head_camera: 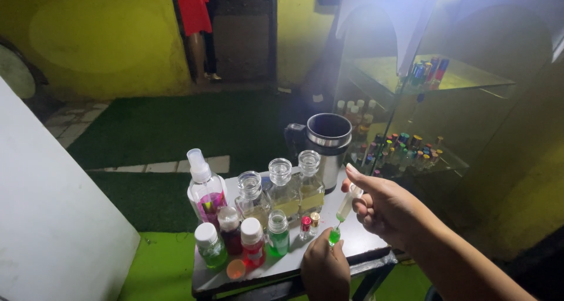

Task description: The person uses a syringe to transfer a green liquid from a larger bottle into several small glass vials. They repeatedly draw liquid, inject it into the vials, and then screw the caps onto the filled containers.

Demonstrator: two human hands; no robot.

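Now R hand [382, 210] pinches syringe [345, 206], thumb out; L hand [324, 271] clenched round sm green vial [334, 236].

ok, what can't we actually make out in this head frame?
Head view only:
- Small vial: mostly hidden by the left hand gripping it.
- Syringe plunger end: covered by the right hand.
- Shelf bottles: too small, behind reflective glass.
- Person in red: cut off by the top edge.

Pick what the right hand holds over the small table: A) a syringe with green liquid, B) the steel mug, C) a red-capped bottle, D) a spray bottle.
A: the right hand holds a syringe, tip down, green liquid at the tip above the left hand.
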